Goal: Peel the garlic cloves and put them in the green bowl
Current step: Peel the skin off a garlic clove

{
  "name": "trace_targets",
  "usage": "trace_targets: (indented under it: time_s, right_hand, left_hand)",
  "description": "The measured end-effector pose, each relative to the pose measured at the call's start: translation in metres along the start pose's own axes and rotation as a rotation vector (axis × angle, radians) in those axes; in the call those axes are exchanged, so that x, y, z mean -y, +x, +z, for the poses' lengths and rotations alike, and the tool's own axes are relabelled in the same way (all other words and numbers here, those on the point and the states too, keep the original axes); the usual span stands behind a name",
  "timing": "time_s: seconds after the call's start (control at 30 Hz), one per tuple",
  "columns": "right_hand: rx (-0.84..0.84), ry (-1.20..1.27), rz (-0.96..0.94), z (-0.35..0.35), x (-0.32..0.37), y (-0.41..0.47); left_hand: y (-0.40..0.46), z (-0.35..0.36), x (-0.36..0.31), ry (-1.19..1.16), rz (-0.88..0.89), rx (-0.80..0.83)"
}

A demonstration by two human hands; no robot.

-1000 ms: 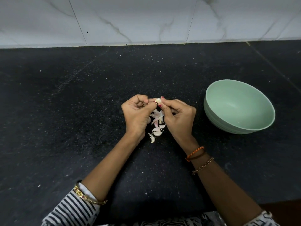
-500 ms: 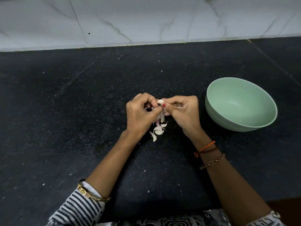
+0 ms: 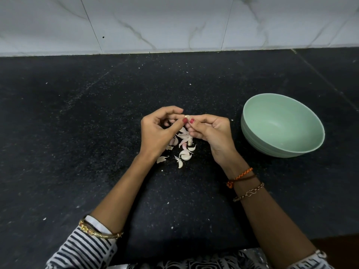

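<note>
- I see both hands raised just above the black countertop (image 3: 77,133), meeting fingertip to fingertip over a small scatter of garlic.
- My left hand (image 3: 157,131) has its fingers curled, the thumb and forefinger pinching one end of a small garlic clove (image 3: 186,117).
- My right hand (image 3: 211,131) pinches the same clove from the other side; a red-painted thumbnail sits right against it, and the remaining fingers curl under the palm.
- The clove is held between the two hands, clear of the counter; it is too small for me to tell how much skin is on it.
- Beneath the hands lies the pile of loose cloves and skins (image 3: 183,148), pale white and pinkish, resting on the counter; I cannot sort cloves from peel with confidence.
- The green bowl (image 3: 252,125) stands upright on the counter to the right of the right hand, near it but apart; I see nothing in its visible interior.
- Behind the counter runs a white marble-patterned tiled wall (image 3: 174,22).
- The right wrist carries an orange thread band (image 3: 240,176) and a chain bracelet (image 3: 249,193); the left forearm shows a gold bangle (image 3: 101,232) at a striped sleeve (image 3: 81,251).
</note>
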State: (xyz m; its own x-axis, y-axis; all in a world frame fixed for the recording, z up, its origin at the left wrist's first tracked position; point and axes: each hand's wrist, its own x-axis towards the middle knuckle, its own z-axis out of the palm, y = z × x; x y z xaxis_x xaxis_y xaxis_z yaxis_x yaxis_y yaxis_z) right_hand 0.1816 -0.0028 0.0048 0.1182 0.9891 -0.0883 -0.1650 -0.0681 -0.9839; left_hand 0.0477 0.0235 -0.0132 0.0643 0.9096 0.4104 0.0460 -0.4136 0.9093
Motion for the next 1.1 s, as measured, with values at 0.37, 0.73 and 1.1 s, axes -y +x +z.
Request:
trace_targets:
  time_s: [0.37, 0.73, 1.1]
  right_hand:
    - [0.065, 0.071, 0.077, 0.001, 0.002, -0.001]
    - [0.099, 0.189, 0.15, 0.008, 0.001, -0.002]
    - [-0.027, 0.347, 0.125, 0.001, 0.004, 0.004]
  left_hand:
    - [-0.002, 0.005, -0.004, -0.045, -0.059, -0.043]
    - [-0.002, 0.005, -0.008, -0.009, -0.061, -0.037]
    - [0.002, -0.001, -0.005, 0.08, -0.092, -0.155]
